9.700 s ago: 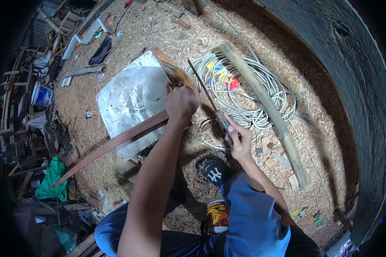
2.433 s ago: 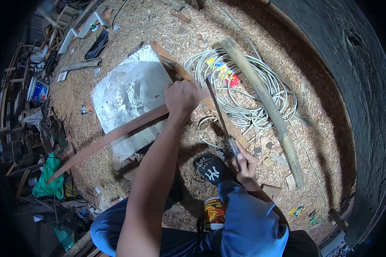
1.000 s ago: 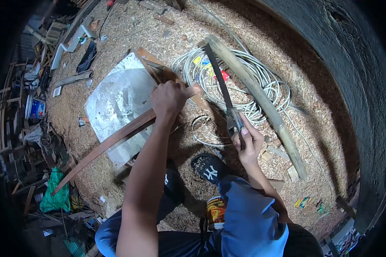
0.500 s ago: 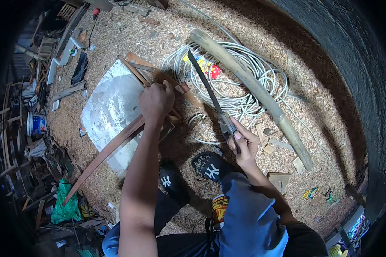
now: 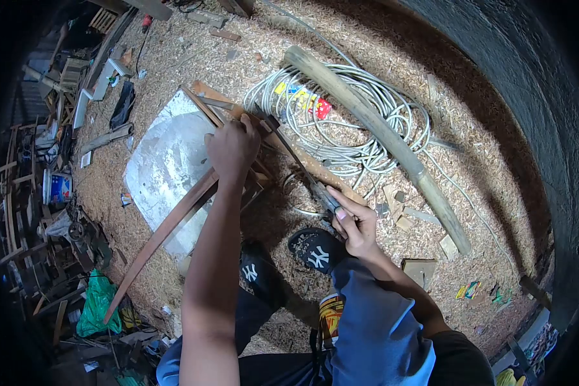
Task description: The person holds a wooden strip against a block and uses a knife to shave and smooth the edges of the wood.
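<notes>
Head view: From a distance I am looking down onto wood shavings (image 5: 489, 193) covering the floor around both grips.
Left hand (image 5: 233, 147): I am seeing it clamped, knuckles up, on the wood strip (image 5: 169, 225), a long reddish-brown piece.
Strip: It is running from under the left grip down and leftward, passing over the pale panel (image 5: 167, 154), its long end reaching the green bag (image 5: 98, 305) in my view; its short end is poking out just right of that grip.
Right hand (image 5: 355, 222): I am seeing its fingers wrapped together around the handle of the saw (image 5: 294, 156).
Saw: Its blade is slanting up and left from the right grip toward the strip's short end, just beside the left grip; I cannot tell whether blade and wood are touching.
Plank: The orange-brown plank (image 5: 336, 182) is stretching behind the blade, between the 2 grips.
Cable: The grey coil (image 5: 350, 153) is lying beyond the right grip, with the pole (image 5: 367, 117) crossing over it and the bright packet (image 5: 321, 108) showing among its loops.
Shoes: 2 dark shoes (image 5: 307, 248) with white letters are resting below the grips.
Container: The printed container (image 5: 330, 315) is standing below the right grip, partly hidden by the blue trouser leg (image 5: 379, 321).
</notes>
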